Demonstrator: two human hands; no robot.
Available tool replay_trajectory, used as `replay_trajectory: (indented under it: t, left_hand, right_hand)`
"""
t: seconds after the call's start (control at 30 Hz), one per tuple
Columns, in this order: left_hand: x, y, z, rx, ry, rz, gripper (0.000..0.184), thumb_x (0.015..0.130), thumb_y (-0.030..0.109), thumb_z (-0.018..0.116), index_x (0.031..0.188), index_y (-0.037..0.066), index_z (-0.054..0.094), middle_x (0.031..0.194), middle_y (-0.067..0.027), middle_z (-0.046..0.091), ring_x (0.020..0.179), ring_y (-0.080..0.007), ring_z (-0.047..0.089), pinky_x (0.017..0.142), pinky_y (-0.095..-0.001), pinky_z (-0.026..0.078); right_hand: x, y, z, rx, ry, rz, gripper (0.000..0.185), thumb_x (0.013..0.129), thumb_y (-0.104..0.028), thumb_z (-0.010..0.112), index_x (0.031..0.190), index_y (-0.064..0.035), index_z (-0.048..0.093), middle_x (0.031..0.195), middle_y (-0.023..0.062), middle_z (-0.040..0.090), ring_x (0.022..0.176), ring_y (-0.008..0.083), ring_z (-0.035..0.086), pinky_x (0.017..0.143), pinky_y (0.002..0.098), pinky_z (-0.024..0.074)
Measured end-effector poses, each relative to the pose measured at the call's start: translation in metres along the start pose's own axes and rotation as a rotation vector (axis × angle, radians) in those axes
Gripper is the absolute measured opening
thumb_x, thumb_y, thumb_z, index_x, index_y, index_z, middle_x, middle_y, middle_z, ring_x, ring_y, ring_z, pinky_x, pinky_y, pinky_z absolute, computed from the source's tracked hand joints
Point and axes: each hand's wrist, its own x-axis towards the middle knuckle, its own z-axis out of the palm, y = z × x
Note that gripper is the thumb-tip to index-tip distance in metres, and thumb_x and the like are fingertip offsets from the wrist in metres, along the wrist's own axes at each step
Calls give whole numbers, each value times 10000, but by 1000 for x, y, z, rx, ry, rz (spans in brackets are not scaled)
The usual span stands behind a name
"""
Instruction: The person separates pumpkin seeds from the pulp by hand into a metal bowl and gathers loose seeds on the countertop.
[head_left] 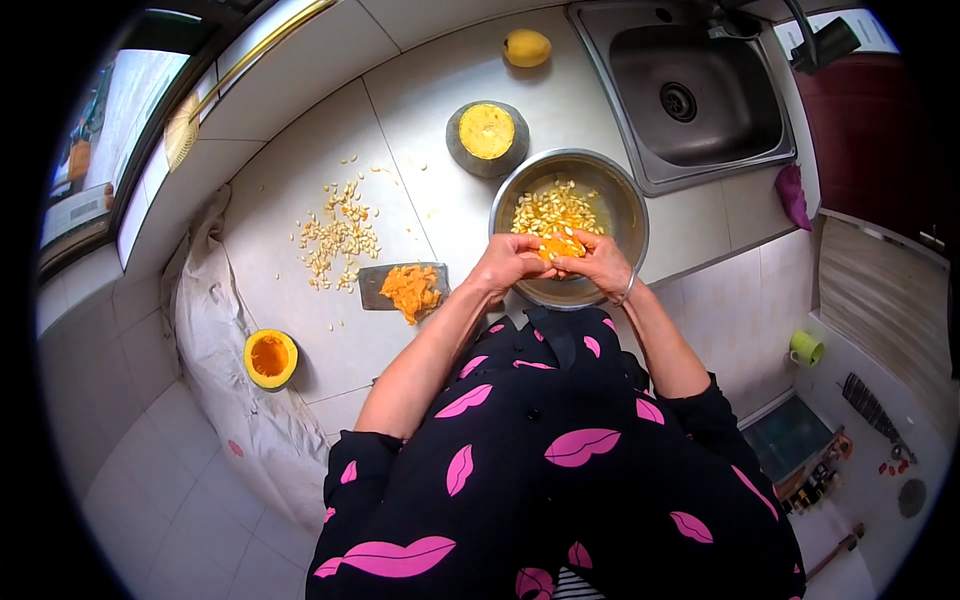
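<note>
Both my hands meet over a metal bowl point(630, 200) that holds many pale pumpkin seeds point(560, 208) in what looks like water. Between my fingers is a clump of orange pumpkin pulp point(562, 244) with seeds in it. My left hand point(508, 264) grips the clump from the left, fingers closed. My right hand point(600, 266), with a bracelet at the wrist, pinches it from the right. Left of the bowl, a heap of stringy orange pulp point(410, 288) lies on the blade of a cleaver point(374, 288). Loose seeds point(340, 235) are scattered beyond it on the tiled counter.
Behind the bowl stands a cut pumpkin piece point(487, 135), and a yellow fruit point(527, 48) lies further back. A steel sink point(700, 90) is at the back right. At the left edge, a hollowed pumpkin piece point(270, 359) sits by a pale cloth point(215, 330).
</note>
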Motion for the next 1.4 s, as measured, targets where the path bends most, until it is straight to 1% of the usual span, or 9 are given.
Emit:
replay_trajectory:
  t: [0.23, 0.47, 0.63, 0.67, 0.77, 0.93, 1.07, 1.33, 1.4]
  left_hand:
    - [7, -3, 4, 56, 52, 54, 139, 840, -2, 574, 921, -113, 597, 813, -153, 654, 701, -182, 662, 655, -225, 559]
    - [11, 1, 12, 67, 134, 3, 263, 905, 129, 533, 900, -126, 598, 826, -193, 652, 718, -189, 666, 658, -228, 564]
    - [13, 6, 5, -198, 149, -109, 292, 917, 116, 480, 968, -162, 556, 910, -231, 632, 741, -212, 670, 680, -244, 569]
    - [12, 6, 4, -141, 120, -93, 280, 912, 100, 480, 991, -160, 550, 923, -226, 630, 754, -210, 669, 695, -242, 566]
    - [8, 3, 4, -21, 27, -33, 257, 899, 58, 482, 1041, -148, 542, 940, -205, 630, 791, -201, 665, 739, -233, 555]
    - [7, 0, 3, 1, -32, 20, 222, 895, 26, 481, 1047, -113, 565, 918, -174, 644, 813, -177, 660, 775, -216, 538]
    - [5, 2, 1, 40, -19, 39, 233, 903, 62, 496, 1035, -114, 572, 891, -180, 652, 794, -174, 661, 746, -216, 542]
    - [10, 3, 5, 23, 113, 54, 289, 921, 167, 522, 891, -98, 632, 762, -161, 659, 641, -180, 668, 589, -208, 554]
    - [8, 5, 7, 54, 133, 78, 310, 904, 210, 556, 886, -91, 630, 740, -151, 657, 608, -154, 651, 558, -199, 536]
  right_hand:
    - [4, 6, 4, 56, 112, 32, 219, 846, -158, 644, 965, 26, 633, 763, 31, 622, 582, 70, 562, 536, 182, 483]
    - [14, 21, 2, 13, 209, -9, 242, 880, -222, 602, 836, 14, 629, 642, 24, 580, 500, 67, 522, 464, 186, 462]
    - [7, 1, 8, 284, 212, 139, 259, 897, -249, 572, 900, 6, 620, 642, 18, 570, 495, 74, 519, 460, 186, 462]
    - [7, -1, 9, 332, 209, 157, 262, 900, -253, 567, 916, 4, 618, 640, 17, 566, 496, 76, 520, 461, 185, 463]
    - [7, 5, 0, 172, 110, 113, 244, 903, -237, 561, 942, -1, 613, 654, 20, 562, 511, 78, 525, 477, 184, 462]
    - [7, 10, -4, 185, 101, 90, 224, 901, -173, 548, 996, 21, 608, 670, 21, 556, 547, 85, 536, 515, 187, 461]
    - [7, 14, -3, 304, 76, 62, 226, 894, -132, 545, 1030, 40, 600, 671, 19, 552, 564, 88, 541, 521, 183, 452]
    - [13, 20, 0, 199, 135, 29, 184, 884, -160, 585, 933, 13, 627, 643, -4, 556, 526, 63, 521, 493, 170, 429]
    - [11, 15, 4, 179, 145, 36, 179, 880, -167, 595, 923, 3, 631, 640, -8, 556, 521, 58, 519, 486, 169, 427]
